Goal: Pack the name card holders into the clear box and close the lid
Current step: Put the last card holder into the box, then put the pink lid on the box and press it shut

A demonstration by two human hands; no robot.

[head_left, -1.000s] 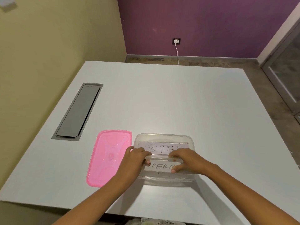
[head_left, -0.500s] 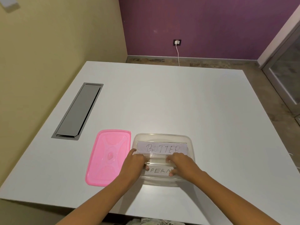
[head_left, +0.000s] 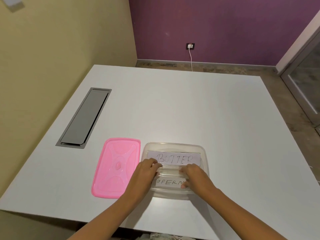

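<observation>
Left hand (head_left: 145, 172), right hand (head_left: 195, 175) drawn back, fingers (head_left: 184, 169) curled over near holder (head_left: 170, 182)

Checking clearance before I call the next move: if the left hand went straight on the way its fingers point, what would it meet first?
The BUTTER card holder in the clear box: the left hand, gripping the SUPERM card holder, has fingertips almost against it, though depth is unclear.

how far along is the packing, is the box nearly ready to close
Done: the BUTTER card holder lies in the clear box. In hand: the left hand and right hand hold a second card holder, already inside the box. Left: let go, then fit the pink lid, which lies on the table beside the box.
</observation>
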